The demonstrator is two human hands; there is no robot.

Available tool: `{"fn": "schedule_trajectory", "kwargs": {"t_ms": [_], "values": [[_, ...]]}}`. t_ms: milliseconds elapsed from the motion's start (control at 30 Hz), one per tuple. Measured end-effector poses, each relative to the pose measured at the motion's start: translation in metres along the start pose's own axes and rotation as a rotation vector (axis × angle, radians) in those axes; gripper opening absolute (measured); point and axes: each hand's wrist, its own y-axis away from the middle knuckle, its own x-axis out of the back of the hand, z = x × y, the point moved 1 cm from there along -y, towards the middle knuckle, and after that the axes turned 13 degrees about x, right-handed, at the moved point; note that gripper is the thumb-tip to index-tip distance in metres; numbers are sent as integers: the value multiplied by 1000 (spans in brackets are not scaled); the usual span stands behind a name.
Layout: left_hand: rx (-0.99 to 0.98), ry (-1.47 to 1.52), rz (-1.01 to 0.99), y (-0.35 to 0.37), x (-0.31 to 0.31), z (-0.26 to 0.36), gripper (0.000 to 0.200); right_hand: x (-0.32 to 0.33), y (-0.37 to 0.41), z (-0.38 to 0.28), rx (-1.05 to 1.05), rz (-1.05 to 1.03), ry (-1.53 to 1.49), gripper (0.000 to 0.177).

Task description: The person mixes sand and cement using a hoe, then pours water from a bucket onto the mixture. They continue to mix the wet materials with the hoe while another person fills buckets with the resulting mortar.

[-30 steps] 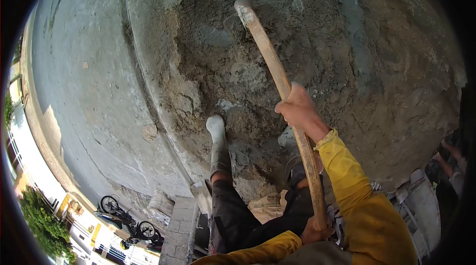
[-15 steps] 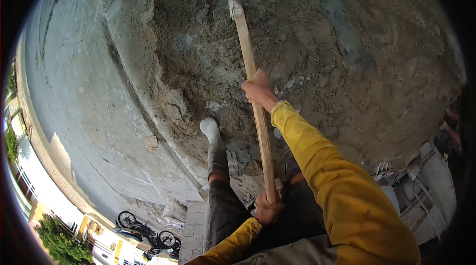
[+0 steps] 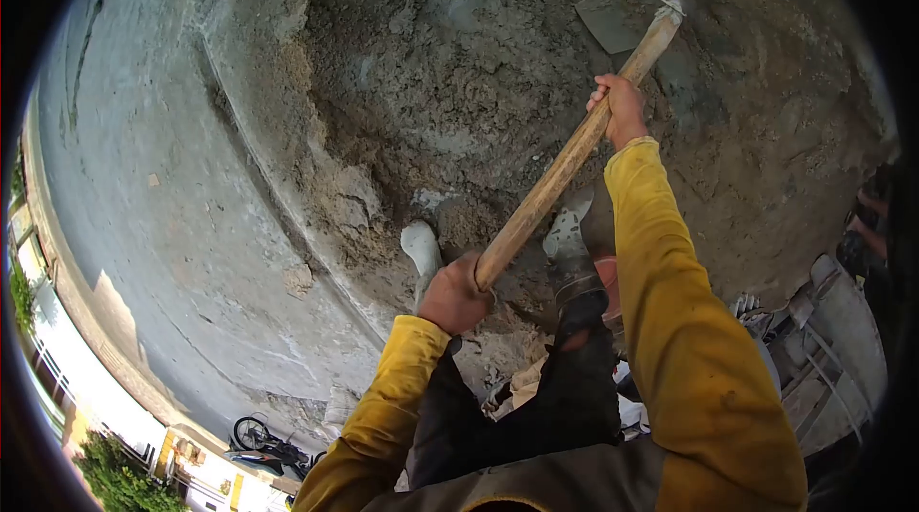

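A long wooden-handled hoe (image 3: 548, 189) slants across the view, its flat grey blade (image 3: 613, 18) at the upper right, over the wet mortar. My left hand (image 3: 457, 295) is wrapped round the butt end of the handle, low and near my knees. Farther up, close to the blade, my right hand (image 3: 622, 108) grips the same handle with its fingers curled round it. Below the blade spreads a heap of wet grey-brown mortar (image 3: 459, 81), lumpy, with a shallow wet hollow near its top.
My pale boots (image 3: 421, 246) stand at the near edge of the mortar. Grey concrete (image 3: 191, 254) with a long groove lies to the left. A motorcycle (image 3: 268, 445) is parked at the lower left. Debris and a worn grey container (image 3: 838, 349) sit at the right, near another person's limb (image 3: 869, 230).
The hoe has come up out of the mortar and swung right, its blade now showing. My right hand moved up and right; my left hand moved up and left with the handle end.
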Motion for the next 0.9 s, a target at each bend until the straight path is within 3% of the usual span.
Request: {"fn": "schedule_trajectory", "kwargs": {"t_ms": [67,133,200,333,467,500,567,667,767,900], "values": [[68,-30,-4,58,39,-19,33,-31,44,54,-192,-66,0,12],[113,5,28,92,44,-90,32,-53,112,109,-269,16,-64,13],[226,-120,37,101,49,-155,27,-71,165,113,-280,42,6,17],[360,-323,85,140,52,-218,20,-57,253,103,-304,31,-262,32],[492,-307,45,256,23,-209,25,-20,329,66,-419,-4,-290,27],[557,-316,12,279,21,-177,25,-17,333,56,-459,-27,-247,26],[503,-116,-16,296,7,-151,24,-17,316,59,-522,-66,-177,22],[539,21,-61,222,-5,-95,29,-43,222,99,-602,-137,7,20],[414,285,-80,174,-35,-78,25,-73,164,76,-403,-230,213,22],[190,329,52,93,-67,-54,34,-89,108,19,-159,-196,282,24]]}}
